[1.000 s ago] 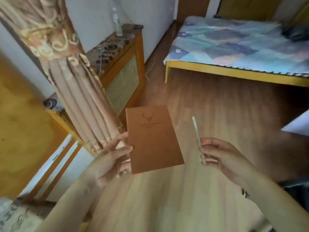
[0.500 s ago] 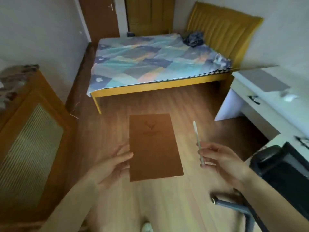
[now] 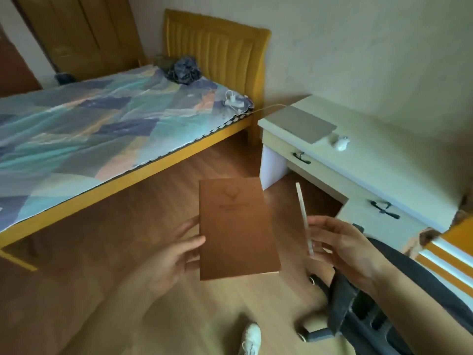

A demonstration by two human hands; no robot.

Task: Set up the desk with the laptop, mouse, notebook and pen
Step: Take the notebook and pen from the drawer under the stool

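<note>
A brown notebook (image 3: 236, 228) with a deer emblem is held upright over the floor by my left hand (image 3: 174, 254), which grips its left edge. My right hand (image 3: 340, 248) pinches a thin white pen (image 3: 303, 217), tip pointing up. At the right stands a white desk (image 3: 399, 160) with two drawers. A closed silver laptop (image 3: 302, 123) lies on its far left corner, and a white mouse (image 3: 341, 144) sits just right of it. Both hands are in front of the desk and apart from it.
A bed (image 3: 110, 129) with a yellow frame and patterned cover fills the left and middle. A dark office chair (image 3: 384, 311) stands at the lower right, below my right arm. A cable (image 3: 268, 108) runs from the bed to the laptop. Wooden floor lies between bed and desk.
The view has swung right, from the curtain and cabinet to the bed and then the desk. The desk with laptop and mouse is now closer. Both hands keep their grips.
</note>
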